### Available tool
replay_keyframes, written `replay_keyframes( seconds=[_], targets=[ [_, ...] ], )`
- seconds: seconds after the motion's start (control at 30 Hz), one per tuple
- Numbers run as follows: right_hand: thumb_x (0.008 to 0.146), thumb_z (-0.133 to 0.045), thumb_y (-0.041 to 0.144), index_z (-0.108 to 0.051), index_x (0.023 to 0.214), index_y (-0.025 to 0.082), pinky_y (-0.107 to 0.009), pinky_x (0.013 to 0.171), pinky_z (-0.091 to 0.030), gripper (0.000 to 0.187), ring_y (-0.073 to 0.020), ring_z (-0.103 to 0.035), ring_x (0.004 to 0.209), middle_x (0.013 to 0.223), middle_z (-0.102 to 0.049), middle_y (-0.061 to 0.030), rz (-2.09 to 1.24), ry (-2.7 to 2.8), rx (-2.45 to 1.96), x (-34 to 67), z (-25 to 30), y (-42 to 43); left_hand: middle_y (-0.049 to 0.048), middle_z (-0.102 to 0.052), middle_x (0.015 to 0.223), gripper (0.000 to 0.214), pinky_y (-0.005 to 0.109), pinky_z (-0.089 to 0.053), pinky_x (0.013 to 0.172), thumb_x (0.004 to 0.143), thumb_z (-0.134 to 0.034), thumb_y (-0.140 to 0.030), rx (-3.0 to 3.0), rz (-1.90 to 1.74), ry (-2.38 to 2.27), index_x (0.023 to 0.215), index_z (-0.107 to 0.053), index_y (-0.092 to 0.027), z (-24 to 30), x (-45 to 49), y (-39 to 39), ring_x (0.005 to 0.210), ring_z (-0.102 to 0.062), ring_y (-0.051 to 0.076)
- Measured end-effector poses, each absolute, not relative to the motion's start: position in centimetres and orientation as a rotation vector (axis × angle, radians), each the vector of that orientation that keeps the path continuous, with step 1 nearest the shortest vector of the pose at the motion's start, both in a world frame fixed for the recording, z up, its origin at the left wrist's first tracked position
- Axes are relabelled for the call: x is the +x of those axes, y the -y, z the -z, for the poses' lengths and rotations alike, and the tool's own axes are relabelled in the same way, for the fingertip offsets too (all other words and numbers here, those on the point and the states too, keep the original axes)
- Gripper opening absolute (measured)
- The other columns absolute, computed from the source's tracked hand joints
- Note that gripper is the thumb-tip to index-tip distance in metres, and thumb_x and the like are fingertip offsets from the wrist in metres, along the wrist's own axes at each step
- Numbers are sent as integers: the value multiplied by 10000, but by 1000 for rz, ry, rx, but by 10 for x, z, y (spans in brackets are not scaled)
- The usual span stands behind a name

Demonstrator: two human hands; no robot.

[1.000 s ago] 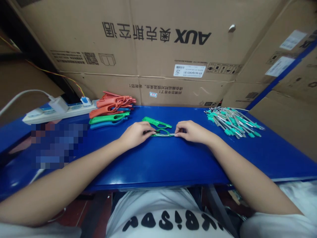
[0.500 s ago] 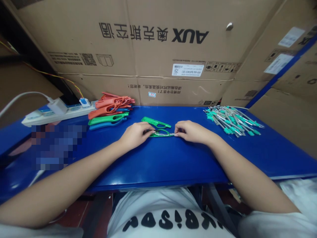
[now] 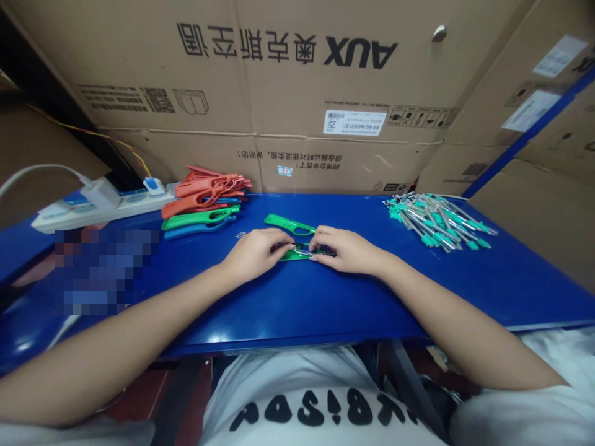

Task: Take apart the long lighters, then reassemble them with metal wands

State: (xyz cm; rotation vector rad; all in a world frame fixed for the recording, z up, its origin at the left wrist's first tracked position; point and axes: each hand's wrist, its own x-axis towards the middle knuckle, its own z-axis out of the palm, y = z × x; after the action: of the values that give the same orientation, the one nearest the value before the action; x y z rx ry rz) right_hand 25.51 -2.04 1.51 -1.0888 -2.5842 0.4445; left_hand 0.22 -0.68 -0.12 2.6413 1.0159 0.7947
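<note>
Low over the blue tabletop, a green half-casing [image 3: 294, 255], shaped like that of a long-nosed lighter, lies between my hands with thin pale wires inside it. My left hand [image 3: 260, 251] pinches its left end, thumb against fingers. From the right, my right hand [image 3: 346, 251] has thumb and fingertips closed at the middle of the same half-casing, on or beside the wires; its fingers hide the right part. Just beyond my fingers rests a second green half-casing [image 3: 283, 223], its right end partly behind my right hand.
Orange, green and blue casings [image 3: 199, 201] are piled at the back left, beside a white power strip [image 3: 111, 210] with plugs. At the back right lies a heap of metal rods with teal parts [image 3: 437, 223]. A cardboard wall [image 3: 279, 93] closes off the back of the table [image 3: 302, 310].
My right hand has moved left along the half-casing, from its right tip to its middle. My left hand stays at the left end. The view has shifted slightly.
</note>
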Motion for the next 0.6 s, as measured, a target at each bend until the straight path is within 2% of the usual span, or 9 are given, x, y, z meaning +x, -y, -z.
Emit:
replay_keyframes(
  seconds=[0.2, 0.37, 0.6],
  targets=[
    [901, -650, 231, -640, 963, 201, -245, 680, -401, 70, -127, -534, 751, 1043, -606, -41, -574, 2503, -1031, 257, -13, 17, 31, -779, 948, 190, 266, -499, 713, 969, -566, -296, 2650, -748, -1051, 987, -732, -205, -2, 3, 11, 816, -713, 183],
    [858, -674, 233, -609, 873, 187, -236, 629, -392, 81, -94, -476, 628, 898, -581, -10, -639, 2431, -994, 262, -12, 13, 25, -780, 942, 185, 258, -490, 685, 957, -571, -305, 2630, -723, -1087, 980, -730, -213, -4, 4, 12, 793, -709, 176],
    [838, -673, 285, -604, 857, 188, -219, 564, -351, 120, -91, -421, 537, 619, -491, 63, -821, 2398, -1094, 266, -12, 9, 25, -776, 910, 179, 252, -485, 676, 946, -586, -299, 2622, -738, -1083, 977, -736, -205, -4, 4, 12, 778, -702, 172]
  ],
)
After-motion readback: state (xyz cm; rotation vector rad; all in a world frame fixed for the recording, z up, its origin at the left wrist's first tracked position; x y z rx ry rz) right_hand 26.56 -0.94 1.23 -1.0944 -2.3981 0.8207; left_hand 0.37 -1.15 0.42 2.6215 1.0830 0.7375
